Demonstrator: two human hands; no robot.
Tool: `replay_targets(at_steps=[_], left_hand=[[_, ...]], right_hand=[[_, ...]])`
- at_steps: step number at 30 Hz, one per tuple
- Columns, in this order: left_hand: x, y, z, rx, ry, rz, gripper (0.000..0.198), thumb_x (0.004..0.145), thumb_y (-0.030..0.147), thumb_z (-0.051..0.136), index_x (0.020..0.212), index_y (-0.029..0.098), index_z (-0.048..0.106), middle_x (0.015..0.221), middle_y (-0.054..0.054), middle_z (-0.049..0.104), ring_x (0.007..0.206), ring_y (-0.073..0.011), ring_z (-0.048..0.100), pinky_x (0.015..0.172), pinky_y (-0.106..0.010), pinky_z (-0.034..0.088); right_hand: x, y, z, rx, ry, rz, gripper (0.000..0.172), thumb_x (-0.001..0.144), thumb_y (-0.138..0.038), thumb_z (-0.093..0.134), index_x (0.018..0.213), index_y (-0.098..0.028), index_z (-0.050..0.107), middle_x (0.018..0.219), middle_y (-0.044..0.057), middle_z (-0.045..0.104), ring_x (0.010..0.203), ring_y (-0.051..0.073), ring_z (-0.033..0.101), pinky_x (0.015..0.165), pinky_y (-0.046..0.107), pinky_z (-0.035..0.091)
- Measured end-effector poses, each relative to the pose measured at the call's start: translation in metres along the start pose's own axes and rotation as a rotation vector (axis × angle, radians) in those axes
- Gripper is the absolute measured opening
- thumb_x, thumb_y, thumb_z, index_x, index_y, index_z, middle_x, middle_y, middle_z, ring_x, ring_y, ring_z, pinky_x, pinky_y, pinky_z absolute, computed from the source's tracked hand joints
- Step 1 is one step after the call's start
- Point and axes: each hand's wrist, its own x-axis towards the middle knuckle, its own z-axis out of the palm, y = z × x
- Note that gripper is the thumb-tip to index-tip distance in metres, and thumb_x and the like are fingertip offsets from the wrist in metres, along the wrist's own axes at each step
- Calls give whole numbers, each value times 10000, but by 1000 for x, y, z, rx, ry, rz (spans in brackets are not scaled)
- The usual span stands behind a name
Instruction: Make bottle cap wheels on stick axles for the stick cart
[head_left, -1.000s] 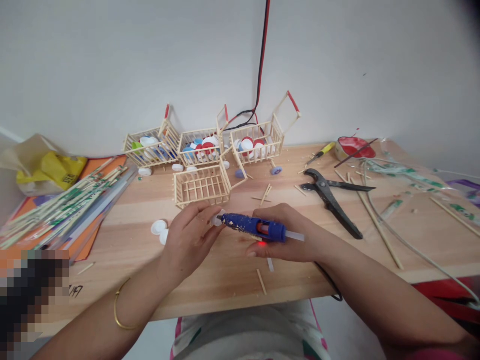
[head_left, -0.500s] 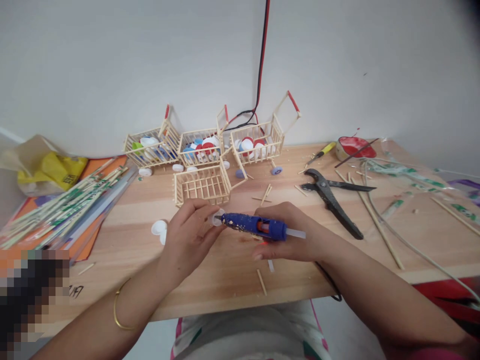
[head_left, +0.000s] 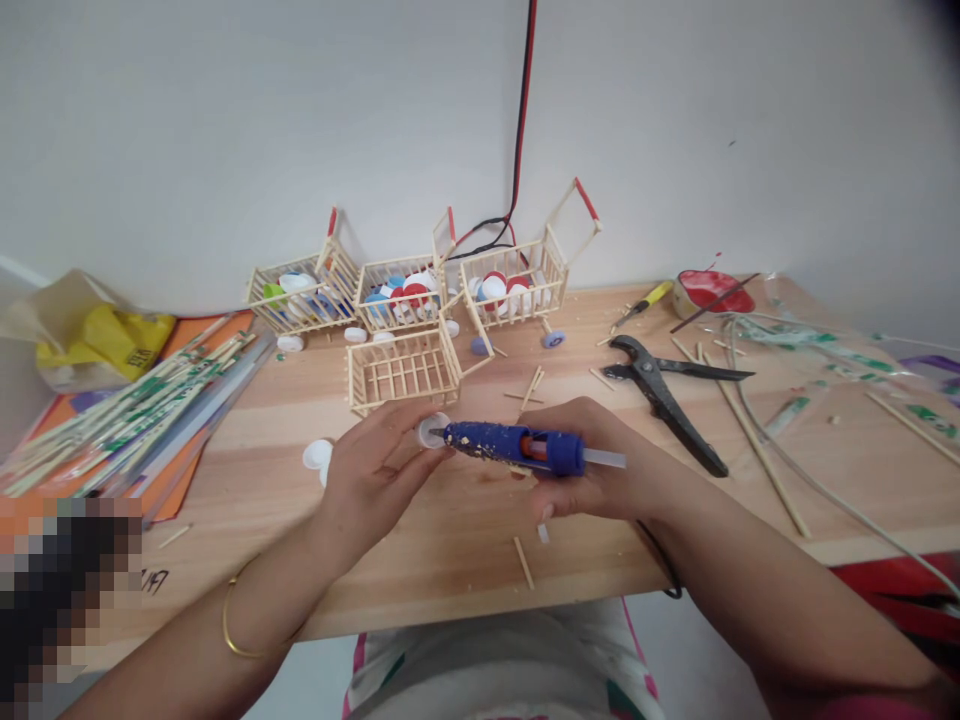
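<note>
My left hand point(head_left: 375, 480) pinches a small white bottle cap point(head_left: 430, 432) between thumb and fingers, its hollow side up. My right hand point(head_left: 592, 480) grips a blue hot glue gun point(head_left: 487, 443), with a clear glue stick point(head_left: 606, 458) poking out of its back. The gun's nozzle points left and sits at the cap; whether it touches I cannot tell. Just behind my left hand lies a small stick-built basket point(head_left: 405, 370) with a slatted frame. More white caps point(head_left: 318, 455) rest left of that hand, partly hidden by it.
Three wooden toy carts point(head_left: 514, 285) filled with bottle caps line the wall. Pliers point(head_left: 667, 400), a yellow-handled knife point(head_left: 643, 304) and a red-stained bowl point(head_left: 712, 295) are at the right, near a white cable point(head_left: 787, 460). Bundled sticks point(head_left: 165, 410) lie left; short stick pieces point(head_left: 523, 563) are scattered about.
The glue gun has shifted slightly right, drawing its nozzle back a little within the cap. The left hand and the cap have moved slightly left.
</note>
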Motion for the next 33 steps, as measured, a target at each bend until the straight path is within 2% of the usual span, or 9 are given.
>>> replay_targets(at_steps=[5,7,10,12,18,27,33], left_hand=[[4,0,-1,-188,-69,-27,321,819,230,634,1137,197,603,1075,-85,666,974,-186,614,863,-329,491],[5,1,0,-347,-55,-123,336,788,216,670,1115,194,595,1028,-72,678,915,-169,630,810,-305,511],[6,3,1,-628,-23,-308,308,716,188,736,987,171,591,925,-50,700,773,-136,646,683,-248,532],[7,3,1,-737,-22,-382,297,668,162,769,916,158,605,882,-45,708,723,-125,643,643,-228,531],[8,-1,2,-924,-25,-458,313,631,149,797,923,167,687,832,-39,724,711,-132,656,644,-234,538],[10,-2,4,-1224,-109,-602,358,627,314,813,955,196,731,738,-36,698,638,-154,643,638,-322,552],[9,-3,4,-1310,-142,-639,359,657,354,793,974,196,728,727,-33,660,614,-119,583,612,-300,525]], right_hand=[[0,1,-2,-5,-2,14,492,662,-614,691,706,-138,574,610,-15,530,540,88,430,479,200,317],[0,2,-2,9,1,30,512,659,-631,683,723,-132,584,614,-8,543,539,88,433,475,199,322],[-1,2,-2,38,-3,55,536,646,-648,681,741,-129,589,629,2,554,536,89,437,464,198,325],[-2,1,-3,48,-6,60,534,655,-649,674,738,-130,584,628,2,551,532,87,438,462,197,329],[-2,1,-3,25,3,45,521,673,-643,664,714,-131,577,596,-10,508,532,86,412,462,204,311],[-3,0,-4,31,34,24,538,635,-670,673,689,-142,582,572,-15,494,511,88,405,449,211,301],[-3,0,-4,92,50,-13,545,645,-676,660,704,-139,584,576,-11,500,504,84,412,447,209,318]])
